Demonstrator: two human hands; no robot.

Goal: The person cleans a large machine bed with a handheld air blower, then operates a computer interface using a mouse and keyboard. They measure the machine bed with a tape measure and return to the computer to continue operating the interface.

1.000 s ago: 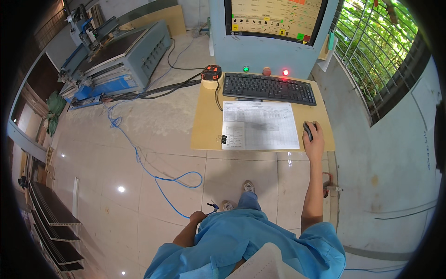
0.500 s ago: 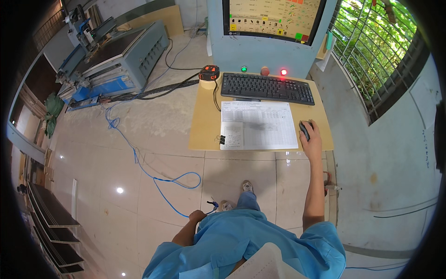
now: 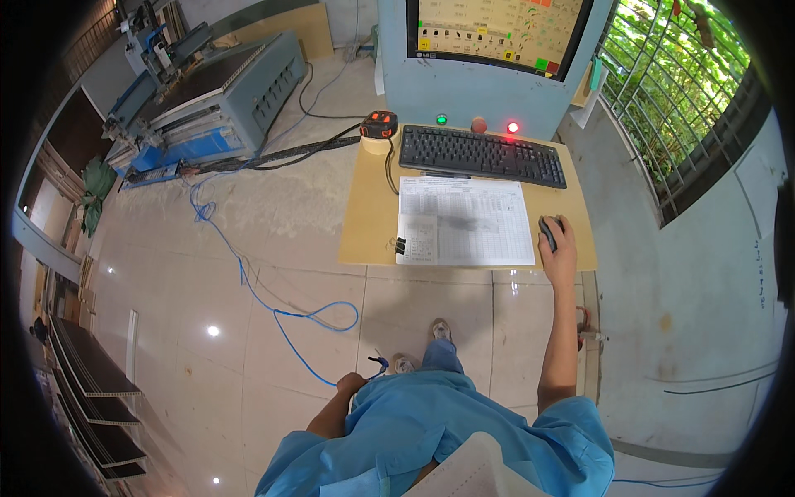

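My right hand [image 3: 561,248] rests on a dark computer mouse [image 3: 548,232] at the right end of a light wooden desk [image 3: 364,215]. A printed sheet of tables [image 3: 464,221] lies in the middle of the desk, with a black keyboard [image 3: 482,155] behind it. My left hand [image 3: 351,384] hangs low by my hip, closed around a small dark tool [image 3: 377,363] with a blue tip. A monitor [image 3: 497,29] sits in a blue console above the keyboard.
An orange and black tape measure [image 3: 379,124] sits at the desk's back left corner. A blue cable [image 3: 273,306] loops over the tiled floor. A blue-grey machine [image 3: 207,91] stands at the far left. Dark panels [image 3: 91,389] are stacked at the left; a barred window [image 3: 671,91] is right.
None apart from a slight shift of the view; my right hand stays on the mouse and my left hand stays by my hip.
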